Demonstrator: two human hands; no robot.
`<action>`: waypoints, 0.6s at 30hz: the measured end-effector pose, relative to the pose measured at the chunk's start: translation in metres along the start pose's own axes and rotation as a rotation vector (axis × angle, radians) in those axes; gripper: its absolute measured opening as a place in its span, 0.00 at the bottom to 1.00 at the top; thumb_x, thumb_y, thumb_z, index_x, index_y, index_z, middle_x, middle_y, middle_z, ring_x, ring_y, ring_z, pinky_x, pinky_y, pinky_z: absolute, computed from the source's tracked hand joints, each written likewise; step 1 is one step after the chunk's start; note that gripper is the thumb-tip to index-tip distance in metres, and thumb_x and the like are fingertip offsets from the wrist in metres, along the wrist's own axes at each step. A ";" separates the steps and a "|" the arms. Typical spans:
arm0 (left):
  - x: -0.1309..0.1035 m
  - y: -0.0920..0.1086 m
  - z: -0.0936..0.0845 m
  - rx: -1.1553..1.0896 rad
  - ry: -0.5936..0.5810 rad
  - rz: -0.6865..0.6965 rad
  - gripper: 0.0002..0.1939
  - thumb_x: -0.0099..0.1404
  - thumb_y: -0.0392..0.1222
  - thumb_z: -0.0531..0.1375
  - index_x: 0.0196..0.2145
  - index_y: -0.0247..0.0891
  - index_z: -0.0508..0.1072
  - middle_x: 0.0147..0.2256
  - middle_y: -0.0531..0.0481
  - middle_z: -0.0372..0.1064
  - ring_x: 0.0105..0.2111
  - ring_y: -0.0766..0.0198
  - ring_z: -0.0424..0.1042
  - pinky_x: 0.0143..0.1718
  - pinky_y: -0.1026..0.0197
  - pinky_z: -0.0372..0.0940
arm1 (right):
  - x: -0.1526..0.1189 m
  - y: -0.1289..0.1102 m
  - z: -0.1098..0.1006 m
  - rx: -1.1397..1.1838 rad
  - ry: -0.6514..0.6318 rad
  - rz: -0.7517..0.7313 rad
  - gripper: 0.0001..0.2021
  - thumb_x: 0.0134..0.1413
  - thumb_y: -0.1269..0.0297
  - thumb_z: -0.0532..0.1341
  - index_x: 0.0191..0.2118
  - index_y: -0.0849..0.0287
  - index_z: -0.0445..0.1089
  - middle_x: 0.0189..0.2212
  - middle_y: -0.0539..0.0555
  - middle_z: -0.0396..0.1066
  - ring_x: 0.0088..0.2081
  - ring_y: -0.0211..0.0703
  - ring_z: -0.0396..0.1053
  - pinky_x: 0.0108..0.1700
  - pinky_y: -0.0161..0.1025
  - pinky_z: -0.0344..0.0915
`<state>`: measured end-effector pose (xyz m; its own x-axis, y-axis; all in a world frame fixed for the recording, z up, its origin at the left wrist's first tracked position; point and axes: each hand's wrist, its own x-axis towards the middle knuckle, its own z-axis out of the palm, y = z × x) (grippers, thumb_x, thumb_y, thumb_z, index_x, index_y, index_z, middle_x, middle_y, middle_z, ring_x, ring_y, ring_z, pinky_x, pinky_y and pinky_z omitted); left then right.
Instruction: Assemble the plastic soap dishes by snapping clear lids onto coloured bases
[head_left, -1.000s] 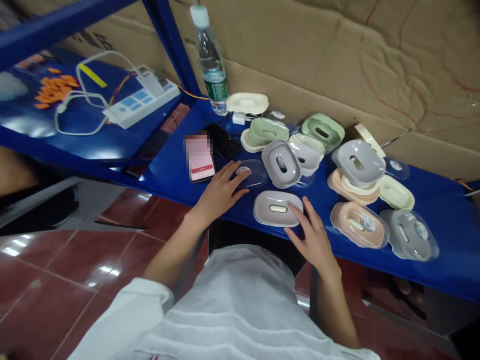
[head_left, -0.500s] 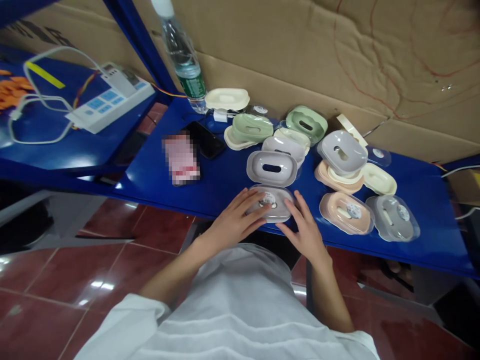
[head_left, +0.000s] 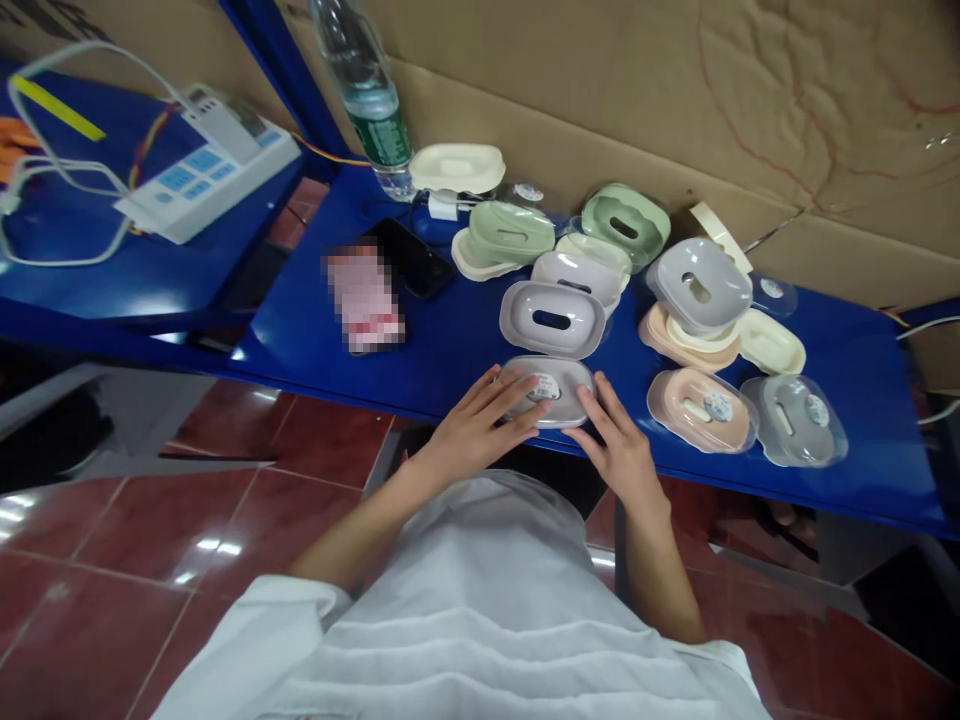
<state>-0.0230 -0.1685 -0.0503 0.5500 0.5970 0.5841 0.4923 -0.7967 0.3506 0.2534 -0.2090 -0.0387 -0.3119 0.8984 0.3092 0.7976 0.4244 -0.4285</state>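
Observation:
A grey soap dish with a clear cover and a round label (head_left: pixel 568 382) lies at the table's front edge. My left hand (head_left: pixel 480 425) rests over its left side, fingers spread across the cover. At the dish's right end is my right hand (head_left: pixel 619 440), fingers apart and touching the rim, its thumb by the front edge. Just behind sits a grey tray with an oval slot (head_left: pixel 551 320), partly over another grey tray (head_left: pixel 571 275). To the right lie a covered peach dish (head_left: pixel 686 395) and a covered grey dish (head_left: pixel 787 430).
Several green, cream, peach and grey dish parts, such as a green tray (head_left: pixel 626 222), stand farther back. On the left lie a pixelated phone (head_left: pixel 365 300) and a black phone (head_left: pixel 420 262). A water bottle (head_left: pixel 367 100) and a power strip (head_left: pixel 210 180) stand beyond, before cardboard.
The camera view has shifted slightly. My right hand's fingers have drawn closer to the covered grey dish's right end. My left hand stays spread over its cover.

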 end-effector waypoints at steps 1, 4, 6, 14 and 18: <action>0.001 0.000 0.000 0.005 0.010 0.006 0.31 0.74 0.41 0.68 0.70 0.50 0.67 0.68 0.41 0.70 0.71 0.47 0.66 0.72 0.33 0.64 | 0.001 0.000 0.000 0.012 -0.002 0.005 0.38 0.74 0.57 0.63 0.80 0.35 0.46 0.79 0.51 0.50 0.74 0.56 0.61 0.74 0.57 0.66; 0.003 0.001 -0.002 0.017 0.024 0.023 0.27 0.74 0.41 0.68 0.68 0.46 0.70 0.66 0.39 0.71 0.69 0.48 0.69 0.71 0.36 0.66 | 0.003 0.001 -0.002 0.086 -0.020 0.020 0.37 0.73 0.56 0.64 0.79 0.38 0.50 0.78 0.54 0.53 0.76 0.56 0.58 0.75 0.59 0.64; 0.004 0.005 -0.004 0.006 0.017 0.034 0.25 0.74 0.41 0.67 0.66 0.45 0.72 0.65 0.40 0.72 0.68 0.49 0.71 0.70 0.37 0.67 | 0.004 0.002 -0.005 0.145 -0.039 0.023 0.40 0.70 0.52 0.67 0.79 0.41 0.49 0.79 0.57 0.50 0.77 0.58 0.56 0.75 0.61 0.62; 0.003 0.012 -0.017 -0.288 0.030 0.000 0.14 0.74 0.37 0.64 0.55 0.39 0.74 0.64 0.36 0.70 0.68 0.49 0.69 0.72 0.37 0.65 | 0.006 -0.003 -0.014 0.170 -0.182 -0.003 0.45 0.65 0.52 0.71 0.80 0.40 0.49 0.78 0.60 0.53 0.76 0.58 0.57 0.74 0.58 0.64; 0.006 -0.002 -0.022 -0.225 0.050 -0.089 0.17 0.77 0.35 0.60 0.61 0.40 0.72 0.67 0.35 0.67 0.72 0.48 0.64 0.70 0.40 0.67 | -0.010 -0.006 -0.020 0.103 0.024 -0.014 0.43 0.63 0.54 0.73 0.78 0.44 0.54 0.74 0.62 0.60 0.72 0.60 0.64 0.70 0.58 0.70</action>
<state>-0.0352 -0.1656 -0.0310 0.4741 0.6651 0.5769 0.3715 -0.7452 0.5538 0.2619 -0.2230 -0.0219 -0.3091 0.8900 0.3352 0.7356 0.4472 -0.5089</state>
